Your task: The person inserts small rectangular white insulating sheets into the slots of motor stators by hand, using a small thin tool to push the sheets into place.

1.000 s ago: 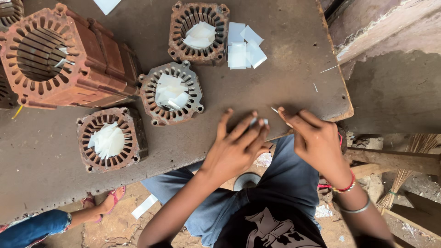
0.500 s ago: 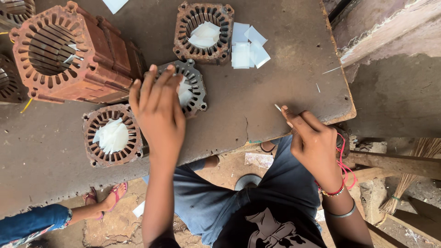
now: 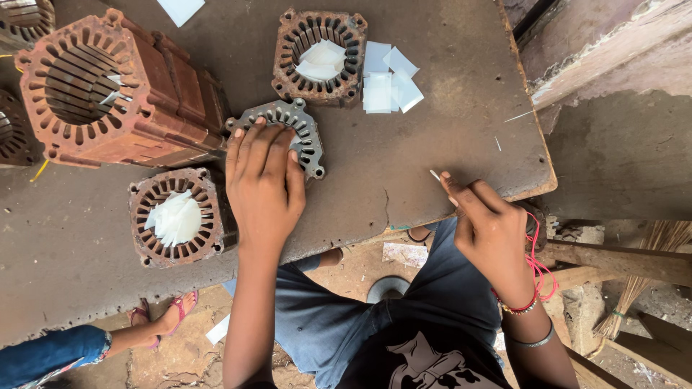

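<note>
I am laying my left hand (image 3: 263,180) flat, fingers spread, over the grey stator core (image 3: 288,133) beneath my fingertips, while my right hand (image 3: 490,230) is pinching a thin white strip (image 3: 435,175) (best fed slowly, squarely into one slot).

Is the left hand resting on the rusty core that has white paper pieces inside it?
No, the left hand lies on the thin grey slotted core; the rusty core with paper sits apart beside it.
</note>
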